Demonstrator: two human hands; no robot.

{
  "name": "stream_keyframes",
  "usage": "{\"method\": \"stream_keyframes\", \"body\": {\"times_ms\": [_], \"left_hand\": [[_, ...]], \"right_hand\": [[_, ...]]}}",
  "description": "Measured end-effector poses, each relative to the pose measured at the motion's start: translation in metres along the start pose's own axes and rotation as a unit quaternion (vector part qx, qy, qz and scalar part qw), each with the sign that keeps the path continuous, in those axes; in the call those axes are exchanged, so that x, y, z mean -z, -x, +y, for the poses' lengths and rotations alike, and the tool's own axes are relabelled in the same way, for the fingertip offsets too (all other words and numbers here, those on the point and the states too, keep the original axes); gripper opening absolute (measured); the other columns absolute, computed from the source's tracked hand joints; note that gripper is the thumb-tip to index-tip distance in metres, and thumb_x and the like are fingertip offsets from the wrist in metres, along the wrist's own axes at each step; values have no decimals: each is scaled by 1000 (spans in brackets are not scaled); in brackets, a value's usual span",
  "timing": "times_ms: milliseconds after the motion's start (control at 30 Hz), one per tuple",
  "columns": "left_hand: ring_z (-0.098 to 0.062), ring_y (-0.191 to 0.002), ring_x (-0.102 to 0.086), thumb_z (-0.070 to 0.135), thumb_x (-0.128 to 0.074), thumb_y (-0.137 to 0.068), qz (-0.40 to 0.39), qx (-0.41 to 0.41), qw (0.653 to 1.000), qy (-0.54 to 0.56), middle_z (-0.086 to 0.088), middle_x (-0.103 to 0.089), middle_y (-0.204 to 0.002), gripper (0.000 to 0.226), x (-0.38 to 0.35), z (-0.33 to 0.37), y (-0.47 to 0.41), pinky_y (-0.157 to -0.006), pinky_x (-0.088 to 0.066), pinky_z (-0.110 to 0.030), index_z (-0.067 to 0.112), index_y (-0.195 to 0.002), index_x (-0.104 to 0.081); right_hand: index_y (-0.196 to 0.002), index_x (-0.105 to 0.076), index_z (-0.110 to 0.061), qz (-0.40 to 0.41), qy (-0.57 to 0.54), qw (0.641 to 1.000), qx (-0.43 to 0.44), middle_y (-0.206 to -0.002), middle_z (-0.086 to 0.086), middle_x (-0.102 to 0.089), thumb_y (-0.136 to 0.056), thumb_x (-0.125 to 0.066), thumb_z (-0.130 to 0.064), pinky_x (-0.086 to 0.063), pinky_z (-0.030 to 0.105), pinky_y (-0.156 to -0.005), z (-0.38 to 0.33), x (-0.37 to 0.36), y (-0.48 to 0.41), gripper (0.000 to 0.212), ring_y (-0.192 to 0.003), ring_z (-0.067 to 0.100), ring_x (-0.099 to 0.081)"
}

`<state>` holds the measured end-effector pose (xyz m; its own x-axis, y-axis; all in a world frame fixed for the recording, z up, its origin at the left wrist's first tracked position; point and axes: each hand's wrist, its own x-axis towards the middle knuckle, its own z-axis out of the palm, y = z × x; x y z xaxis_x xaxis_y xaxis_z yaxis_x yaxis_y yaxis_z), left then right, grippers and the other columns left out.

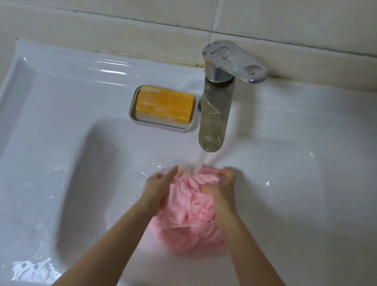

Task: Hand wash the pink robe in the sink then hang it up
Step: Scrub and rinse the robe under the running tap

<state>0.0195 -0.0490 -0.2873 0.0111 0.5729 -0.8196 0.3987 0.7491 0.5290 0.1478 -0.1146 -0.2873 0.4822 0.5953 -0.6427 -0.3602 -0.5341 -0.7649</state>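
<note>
The white sink (pixel 32 168) is wet. It has a wide bare basin left of the work, and its rim is well off on every side. The pink robe (pixel 191 216) lies bunched and soaked in the basin, its far end under water (pixel 200 164) running from the faucet (pixel 214 112). The left hand (pixel 158 187) presses flat, fingers straight, against the robe's left side. The right hand (pixel 221 194) curls over its top and grips it. The soap (pixel 164 102) sits in its dish (pixel 135 117) beside the faucet. Washing looks underway, with wringing and hanging left. The spout hangs just above the hands, so lifting has little room.
</note>
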Motion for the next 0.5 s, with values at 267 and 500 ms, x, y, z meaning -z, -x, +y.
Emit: {"method": "stream_keyframes", "body": {"times_ms": [267,500], "left_hand": [[-16,-75,-60,42,-56,-89,-76,-179,981,-16,7,-61,-74,36,12,-10,44,-61,-46,-15,12,-70,-61],[-25,-141,-21,72,-40,-70,24,-361,823,-439,-3,-10,-158,91,-17,-79,18,-109,-27,-47,36,-145,-4]], "right_hand": [[-81,-67,-16,-56,180,977,104,-79,-1,-67,-69,-62,-70,-47,30,-73,0,41,49,56,-80,23,-64],[-141,-42,-36,7,524,808,270,-153,0,-32,-87,-26,-73,-46,42,-92,61,19,22,67,-127,27,-45]]}}
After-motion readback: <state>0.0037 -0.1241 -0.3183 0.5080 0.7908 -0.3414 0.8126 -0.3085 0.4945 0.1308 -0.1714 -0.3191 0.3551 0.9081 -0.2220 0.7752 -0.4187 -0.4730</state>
